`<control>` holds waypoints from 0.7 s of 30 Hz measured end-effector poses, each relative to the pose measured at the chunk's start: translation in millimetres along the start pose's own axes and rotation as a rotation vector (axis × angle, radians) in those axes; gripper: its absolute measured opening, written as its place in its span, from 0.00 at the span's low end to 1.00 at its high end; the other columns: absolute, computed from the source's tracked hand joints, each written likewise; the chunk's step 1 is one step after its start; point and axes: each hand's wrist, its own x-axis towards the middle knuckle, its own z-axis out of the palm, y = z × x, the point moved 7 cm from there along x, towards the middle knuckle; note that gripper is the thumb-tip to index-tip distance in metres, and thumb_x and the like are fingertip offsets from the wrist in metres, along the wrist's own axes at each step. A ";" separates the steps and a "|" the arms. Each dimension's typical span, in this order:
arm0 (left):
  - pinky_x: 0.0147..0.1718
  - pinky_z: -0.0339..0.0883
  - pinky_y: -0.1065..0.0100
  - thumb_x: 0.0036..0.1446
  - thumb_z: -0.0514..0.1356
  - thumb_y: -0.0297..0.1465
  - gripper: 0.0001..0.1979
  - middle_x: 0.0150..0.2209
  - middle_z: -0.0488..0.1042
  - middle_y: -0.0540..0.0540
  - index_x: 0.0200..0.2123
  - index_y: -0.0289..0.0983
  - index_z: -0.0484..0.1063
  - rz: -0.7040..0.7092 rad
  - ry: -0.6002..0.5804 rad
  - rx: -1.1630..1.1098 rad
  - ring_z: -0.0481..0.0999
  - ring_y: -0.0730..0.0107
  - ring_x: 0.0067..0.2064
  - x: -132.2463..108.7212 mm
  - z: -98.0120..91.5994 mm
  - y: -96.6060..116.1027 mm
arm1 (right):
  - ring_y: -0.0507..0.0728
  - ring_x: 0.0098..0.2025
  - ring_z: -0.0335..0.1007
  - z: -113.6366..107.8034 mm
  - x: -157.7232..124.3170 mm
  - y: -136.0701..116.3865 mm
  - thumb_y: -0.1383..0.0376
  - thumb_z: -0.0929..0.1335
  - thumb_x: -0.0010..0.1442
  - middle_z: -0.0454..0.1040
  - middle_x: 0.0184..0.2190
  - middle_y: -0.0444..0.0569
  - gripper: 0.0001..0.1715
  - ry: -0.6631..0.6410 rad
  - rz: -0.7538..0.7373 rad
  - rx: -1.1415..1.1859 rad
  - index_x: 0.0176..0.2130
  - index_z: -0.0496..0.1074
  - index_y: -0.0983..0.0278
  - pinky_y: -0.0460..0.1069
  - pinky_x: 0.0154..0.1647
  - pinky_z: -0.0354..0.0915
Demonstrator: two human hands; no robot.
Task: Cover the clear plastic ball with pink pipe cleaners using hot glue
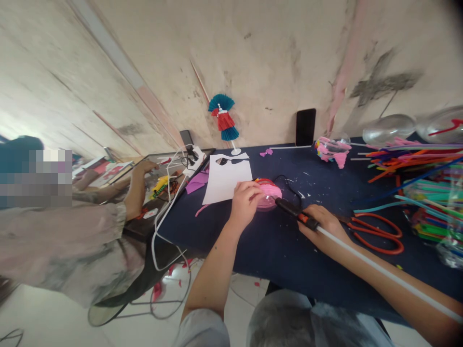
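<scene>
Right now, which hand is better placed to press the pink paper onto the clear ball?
Probably the left hand: its fingers already rest on the pink paper atop the clear ball. The right hand is occupied, its grip closed on the glue gun, nozzle at the ball.

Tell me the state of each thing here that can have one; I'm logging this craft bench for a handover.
Left hand: closed on the round pink paper craft piece.
Right hand: grip shut on the black-and-orange glue gun, nozzle at the pink piece.
Long white glue stick: loaded in the gun's back.
Red-handled scissors: lying flat, untouched.
Black phone: upright against the wall, screen dark.
</scene>
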 end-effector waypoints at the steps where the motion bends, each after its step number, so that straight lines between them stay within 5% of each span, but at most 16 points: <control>1: 0.43 0.67 0.58 0.53 0.62 0.28 0.02 0.35 0.74 0.46 0.28 0.38 0.73 -0.002 -0.001 0.001 0.71 0.66 0.40 0.0 0.2 0.0 | 0.56 0.29 0.66 -0.2 0.0 -0.7 0.67 0.64 0.55 0.69 0.25 0.47 0.02 -0.004 -0.003 -0.006 0.29 0.65 0.61 0.51 0.30 0.64; 21: 0.45 0.65 0.58 0.53 0.62 0.27 0.03 0.35 0.74 0.46 0.28 0.37 0.73 0.008 -0.007 0.010 0.71 0.66 0.41 0.3 1.2 0.7 | 0.56 0.28 0.65 1.2 -2.0 5.1 0.67 0.64 0.54 0.69 0.24 0.47 0.04 -0.036 0.044 -0.034 0.28 0.65 0.61 0.50 0.30 0.62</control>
